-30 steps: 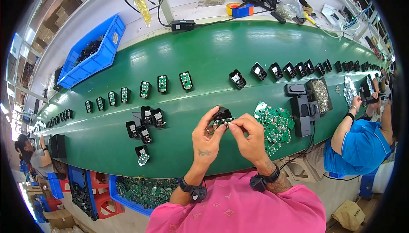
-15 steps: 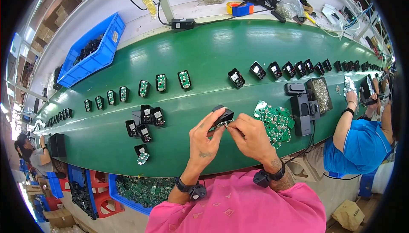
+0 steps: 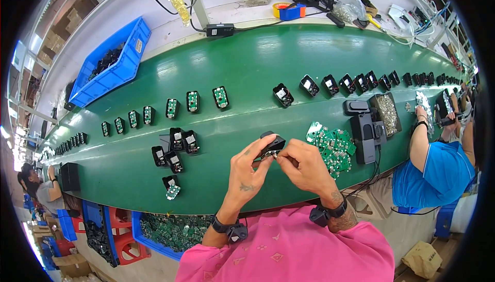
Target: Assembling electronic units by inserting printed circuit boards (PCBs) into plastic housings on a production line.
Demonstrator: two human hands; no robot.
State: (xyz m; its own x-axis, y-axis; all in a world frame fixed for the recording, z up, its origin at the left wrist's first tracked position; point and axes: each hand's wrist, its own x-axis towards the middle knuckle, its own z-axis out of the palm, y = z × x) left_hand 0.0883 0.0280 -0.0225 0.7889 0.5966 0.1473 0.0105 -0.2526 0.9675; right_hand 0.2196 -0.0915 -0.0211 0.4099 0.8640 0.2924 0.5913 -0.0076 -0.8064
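A black housing (image 3: 276, 140) sat in the grasp of a worker's left hand (image 3: 246, 172) above the green surface (image 3: 289, 194), a circuit board (image 3: 268, 154) at its near side. The right hand (image 3: 306, 166) brought its fingertips to the board's edge, though whether they pinched it could not be told. A crooked push risked bending a component; a loosened left hold risked dropping both near the loose boards (image 3: 332, 150) beyond the right hand.
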